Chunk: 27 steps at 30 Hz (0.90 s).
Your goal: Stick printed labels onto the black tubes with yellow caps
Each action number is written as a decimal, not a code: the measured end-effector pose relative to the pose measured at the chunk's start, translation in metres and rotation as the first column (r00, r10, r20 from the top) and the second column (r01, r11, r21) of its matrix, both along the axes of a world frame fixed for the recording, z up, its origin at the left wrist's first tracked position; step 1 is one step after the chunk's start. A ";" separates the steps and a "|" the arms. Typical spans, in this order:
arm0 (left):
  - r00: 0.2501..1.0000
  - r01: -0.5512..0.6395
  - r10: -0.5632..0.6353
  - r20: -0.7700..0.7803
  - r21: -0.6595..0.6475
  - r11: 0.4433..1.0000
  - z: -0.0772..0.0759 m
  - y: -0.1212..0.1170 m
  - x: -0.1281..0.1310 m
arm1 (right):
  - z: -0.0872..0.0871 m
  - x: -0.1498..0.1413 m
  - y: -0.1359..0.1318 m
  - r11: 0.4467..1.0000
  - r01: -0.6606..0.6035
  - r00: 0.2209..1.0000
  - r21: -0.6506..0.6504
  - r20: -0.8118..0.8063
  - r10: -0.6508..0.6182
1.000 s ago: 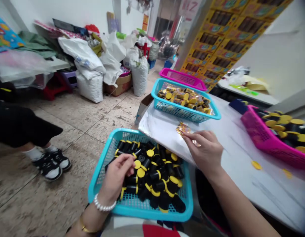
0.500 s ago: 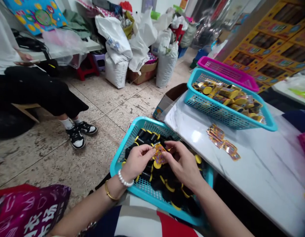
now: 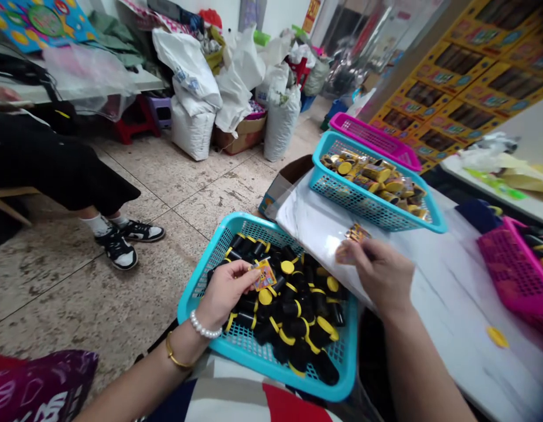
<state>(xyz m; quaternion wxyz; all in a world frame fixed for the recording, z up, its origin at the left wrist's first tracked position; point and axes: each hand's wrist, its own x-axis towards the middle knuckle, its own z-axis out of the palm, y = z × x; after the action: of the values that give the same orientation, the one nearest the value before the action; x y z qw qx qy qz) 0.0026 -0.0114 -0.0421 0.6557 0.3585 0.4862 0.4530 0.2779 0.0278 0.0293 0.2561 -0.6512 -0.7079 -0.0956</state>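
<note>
My left hand [image 3: 225, 288] pinches a small orange and yellow sticker [image 3: 265, 275] over a turquoise basket [image 3: 196, 281] full of small black bottles with yellow caps [image 3: 293, 316]; the basket rests on my lap. My right hand [image 3: 376, 272] lies on the white table [image 3: 451, 316], fingers curled at a small pile of the same stickers [image 3: 357, 233]. Whether its fingers hold a sticker is hidden.
A second turquoise basket [image 3: 368, 205] of labelled yellow bottles stands further back on the table, a pink basket [image 3: 372, 133] behind it, another pink one [image 3: 511, 272] at right. A loose yellow cap [image 3: 497, 337] lies on the table. A seated person's legs [image 3: 55, 170] are left; sacks [image 3: 192, 88] behind.
My right hand left the sticker over the basket and moved right to the sticker pile on the table. My left hand keeps the sticker. The camera view swung slightly right.
</note>
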 end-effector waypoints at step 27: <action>0.997 -0.076 0.076 0.000 0.099 0.992 0.014 -0.014 0.004 | -0.045 -0.106 -0.048 0.940 -0.307 0.891 -0.147 -0.391 0.230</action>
<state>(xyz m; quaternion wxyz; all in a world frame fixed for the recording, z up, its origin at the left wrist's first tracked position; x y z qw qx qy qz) 0.0063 -0.0255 -0.0283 0.6184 0.3727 0.4779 0.5003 0.1722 -0.0201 -0.0159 0.3266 -0.5758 -0.7367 0.1381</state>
